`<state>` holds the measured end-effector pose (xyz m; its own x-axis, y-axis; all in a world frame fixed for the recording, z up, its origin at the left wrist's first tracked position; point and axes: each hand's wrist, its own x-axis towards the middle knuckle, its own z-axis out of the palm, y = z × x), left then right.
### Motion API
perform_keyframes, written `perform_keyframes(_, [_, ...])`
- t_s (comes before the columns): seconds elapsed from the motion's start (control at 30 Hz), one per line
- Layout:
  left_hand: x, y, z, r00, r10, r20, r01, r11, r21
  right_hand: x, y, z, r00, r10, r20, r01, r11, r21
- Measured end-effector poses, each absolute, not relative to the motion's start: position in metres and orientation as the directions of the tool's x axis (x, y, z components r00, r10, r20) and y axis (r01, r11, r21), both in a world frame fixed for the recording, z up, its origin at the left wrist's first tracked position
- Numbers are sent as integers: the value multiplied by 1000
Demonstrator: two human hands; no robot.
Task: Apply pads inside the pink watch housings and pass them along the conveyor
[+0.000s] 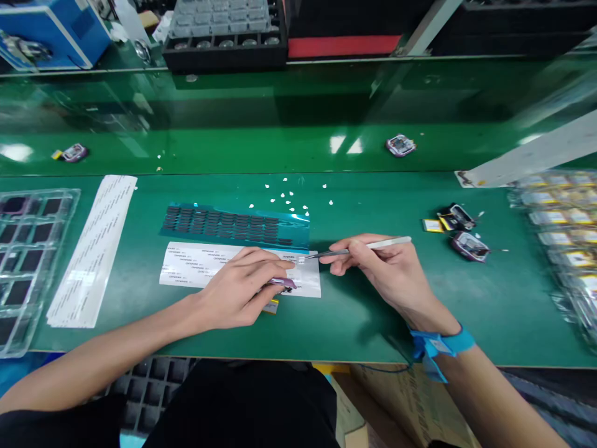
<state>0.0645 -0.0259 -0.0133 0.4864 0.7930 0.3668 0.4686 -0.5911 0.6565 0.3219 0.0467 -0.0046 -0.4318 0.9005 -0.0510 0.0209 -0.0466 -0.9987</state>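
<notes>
Though near tweezers (389, 242), purple casing (283, 282) between left fingers (269, 270).

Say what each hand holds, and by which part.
The right hand holds tweezers near the middle; the left hand holds a purple device, exact grip hidden.

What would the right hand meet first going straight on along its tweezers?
Likely the left hand: its fingertips lie just beyond the tips of the tweezers held in the right hand. The printed white sheet is underneath; tip height is unclear, so that could be touched sooner.
</notes>
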Motion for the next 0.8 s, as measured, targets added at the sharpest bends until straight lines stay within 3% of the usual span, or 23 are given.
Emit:
perform_keyframes(0.2, [69, -27, -8, 353, 843, 406, 342, -520, 782, 313, 42, -2, -504, 856, 117, -37, 114, -993])
perform_keyframes(0.4, [69, -28, -12, 240, 834, 496, 300, -550, 779, 301, 40, 2, -593, 797, 113, 5, 145, -989])
perform_keyframes(0.5, [68, -27, -14, 198, 822, 534, 297, -570, 766, 302, 47, 11, -517, 828, 216, -56, 220, -974])
perform_keyframes(0.57, [68, -26, -15, 190, 795, 576, 302, -605, 737, 305, 54, 21, -389, 851, 353, -53, 362, -931])
perform_keyframes(0.67, [67, -25, -17, 207, 737, 644, 329, -672, 663, 305, 59, 39, -322, 766, 556, 276, 638, -719])
perform_keyframes(0.73, [66, -25, -19, 232, 710, 665, 358, -698, 620, 299, 54, 44, -461, 661, 592, 425, 750, -507])
perform_keyframes(0.8, [65, -26, -20, 254, 687, 681, 386, -717, 580, 292, 47, 43, -623, 533, 572, 419, 846, -331])
